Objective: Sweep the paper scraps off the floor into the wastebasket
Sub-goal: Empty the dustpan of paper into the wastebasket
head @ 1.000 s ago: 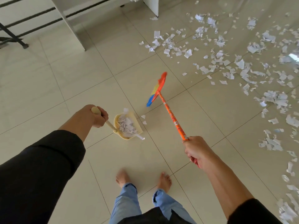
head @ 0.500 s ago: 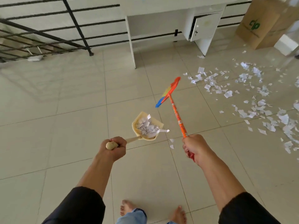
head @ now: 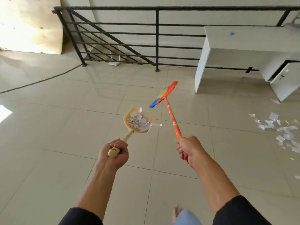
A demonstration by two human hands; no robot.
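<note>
My left hand [head: 113, 151] grips the wooden handle of a cream dustpan [head: 128, 118], held up off the floor and filled with white paper scraps [head: 139, 121]. One scrap hangs over the pan's right edge. My right hand [head: 190, 148] grips the orange handle of a broom [head: 172, 117], whose red, yellow and blue head [head: 164, 95] is raised above the tiles just right of the pan. More paper scraps on the floor [head: 282, 130] lie at the right edge. No wastebasket is in view.
A black metal railing [head: 156, 39] runs across the back over a stairwell. A white desk [head: 243, 52] with a cabinet door ajar stands at the right. A plywood sheet [head: 30, 25] leans at the far left, and a black cable [head: 40, 81] crosses the tiles there.
The view has turned left and up, away from the scattered scraps toward the railing. Both hands have carried the loaded dustpan and the lifted broom along with the turn.
</note>
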